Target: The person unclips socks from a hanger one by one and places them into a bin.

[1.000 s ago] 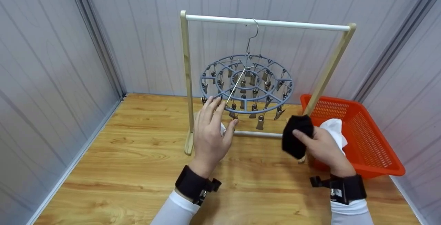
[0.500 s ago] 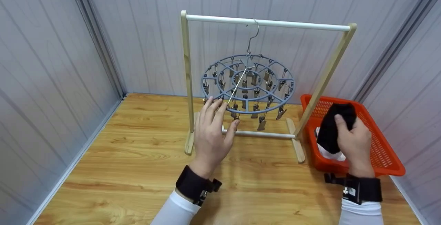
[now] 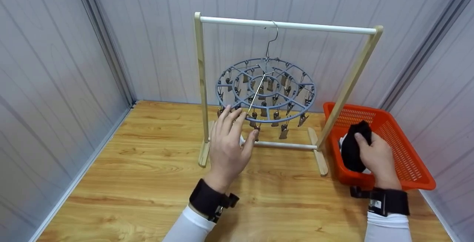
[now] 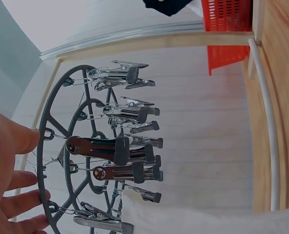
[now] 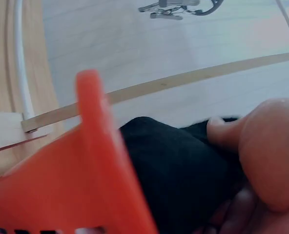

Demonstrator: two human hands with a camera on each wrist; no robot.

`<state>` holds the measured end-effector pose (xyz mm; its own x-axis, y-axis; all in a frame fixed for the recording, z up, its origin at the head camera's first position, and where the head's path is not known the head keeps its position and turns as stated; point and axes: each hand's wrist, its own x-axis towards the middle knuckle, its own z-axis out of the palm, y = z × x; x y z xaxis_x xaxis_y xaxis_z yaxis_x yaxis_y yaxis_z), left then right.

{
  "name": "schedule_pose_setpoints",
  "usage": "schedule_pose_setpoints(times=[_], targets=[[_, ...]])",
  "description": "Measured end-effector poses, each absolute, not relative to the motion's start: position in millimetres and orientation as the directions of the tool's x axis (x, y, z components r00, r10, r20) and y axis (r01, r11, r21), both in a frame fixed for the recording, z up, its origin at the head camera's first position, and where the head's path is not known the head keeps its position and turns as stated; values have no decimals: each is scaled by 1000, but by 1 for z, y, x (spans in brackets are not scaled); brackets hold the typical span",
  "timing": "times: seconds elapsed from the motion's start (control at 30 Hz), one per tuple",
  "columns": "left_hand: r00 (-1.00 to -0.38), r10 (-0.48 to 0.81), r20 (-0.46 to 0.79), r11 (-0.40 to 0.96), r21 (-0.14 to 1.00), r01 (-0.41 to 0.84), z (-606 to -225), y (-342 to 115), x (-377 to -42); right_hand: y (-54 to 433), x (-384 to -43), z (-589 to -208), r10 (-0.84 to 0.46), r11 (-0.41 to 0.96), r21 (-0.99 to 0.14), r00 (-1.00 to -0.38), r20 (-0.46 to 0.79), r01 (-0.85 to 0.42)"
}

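My left hand (image 3: pixel 229 145) is at the near left rim of a round blue-grey clip hanger (image 3: pixel 263 120). In the left wrist view its thumb and extended fingers touch the rim, and a white cloth (image 4: pixel 183 219) hangs from one metal clip (image 4: pixel 98 222). In the head view, that cloth is mostly hidden behind the hand. Over the red basket (image 3: pixel 407 149), my right hand (image 3: pixel 379 155) grips a bunched black cloth (image 3: pixel 353 151), thumb on top. Its exact kind is unclear. A little white fabric (image 3: pixel 342 140) shows beside and beneath it.
The hanger hooks over the white top bar (image 3: pixel 326 27) of a wooden stand (image 3: pixel 200 71). Several metal clips (image 3: pixel 284 132) dangle below its rings. The stand's right foot (image 3: pixel 319 156) is close to the basket. Pale panels (image 3: pixel 159 42) enclose the wooden tabletop (image 3: pixel 148 182).
My right hand has carried the black cloth rightward from beside the stand to over the basket, then lowered slightly. My left hand stays at the rim; the hanger has shifted slightly.
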<state>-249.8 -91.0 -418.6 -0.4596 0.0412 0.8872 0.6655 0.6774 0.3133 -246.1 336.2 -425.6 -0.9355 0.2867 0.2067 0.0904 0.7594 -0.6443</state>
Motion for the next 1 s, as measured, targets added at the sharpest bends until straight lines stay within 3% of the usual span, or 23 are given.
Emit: schedule_pose_setpoints(times=[0.17,0.4,0.67,1.0], targets=[[-455,52,889,670,307,677,-418,-89,-249,347,-248,-429,283,773,-614,-953,107,161],[-453,66,889,664,300,685,-416,-88,-247,354,-247,-426,374,752,-591,-927,17,292],[-441,90,893,644,286,710,-416,-86,-244,342,-246,-421,446,747,-601,-884,138,283],[-409,128,903,590,262,763,-416,-87,-243,296,-244,-412,428,720,-688,-837,340,88]])
